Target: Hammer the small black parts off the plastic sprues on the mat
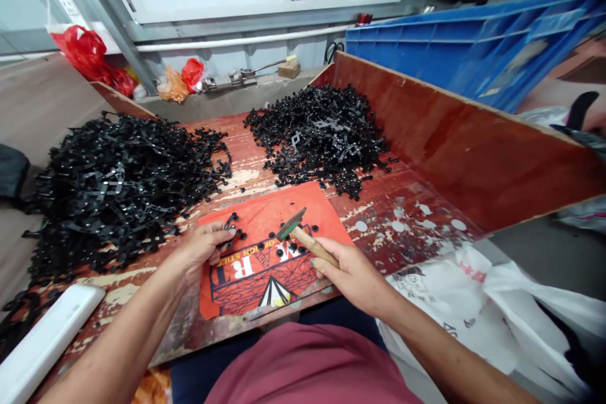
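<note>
Several black discs on the orange sheet could scatter if the hammer grasped by the right fingers swings low, left fingers pinching a black linkage.

A hammer-like tool with a pale wooden handle and a narrow dark head marked with green is held over the orange-red printed sheet, its handle slanting from the right grip toward the head, which lies crosswise. A small, slim, curved black piece with a rounded end is pinched at the sheet's left side, partly hidden by fingers.
</note>
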`<state>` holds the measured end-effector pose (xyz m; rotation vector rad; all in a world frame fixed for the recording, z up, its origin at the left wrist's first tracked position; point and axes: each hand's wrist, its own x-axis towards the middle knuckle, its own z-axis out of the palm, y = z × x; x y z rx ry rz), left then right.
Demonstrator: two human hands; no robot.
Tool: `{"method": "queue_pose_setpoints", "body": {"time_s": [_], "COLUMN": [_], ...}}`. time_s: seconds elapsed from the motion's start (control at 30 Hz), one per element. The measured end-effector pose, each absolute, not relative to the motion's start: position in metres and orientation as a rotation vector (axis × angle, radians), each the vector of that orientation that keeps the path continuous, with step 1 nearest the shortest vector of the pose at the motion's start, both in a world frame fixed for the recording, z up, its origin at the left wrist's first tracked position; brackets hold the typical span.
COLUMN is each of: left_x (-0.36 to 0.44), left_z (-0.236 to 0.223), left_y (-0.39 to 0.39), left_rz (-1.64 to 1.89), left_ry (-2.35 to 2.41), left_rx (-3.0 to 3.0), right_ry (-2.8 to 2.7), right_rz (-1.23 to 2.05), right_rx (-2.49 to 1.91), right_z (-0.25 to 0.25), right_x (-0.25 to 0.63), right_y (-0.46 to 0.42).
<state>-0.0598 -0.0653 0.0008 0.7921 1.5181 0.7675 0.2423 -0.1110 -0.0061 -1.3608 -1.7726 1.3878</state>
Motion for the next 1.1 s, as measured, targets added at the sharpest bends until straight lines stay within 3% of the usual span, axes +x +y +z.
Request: {"method": "queue_pose_setpoints", "body": {"time_s": [0.9, 1.1], "left_x": [-0.067, -0.077], "left_z": [-0.013, -0.032], "left_y": [-0.067, -0.059], "left_rz": [0.717, 0.712], "left_ry": [1.516, 1.469], "left_rx": [0.769, 0.757], "right_ry": [-2.042, -2.212], "right_rz": [1.164, 0.840], "right_rx": [-1.299, -1.263], "right_z": [0.012, 0.022], "right_x": [0.228, 0.205], "right_y": [-0.105, -0.093]}}
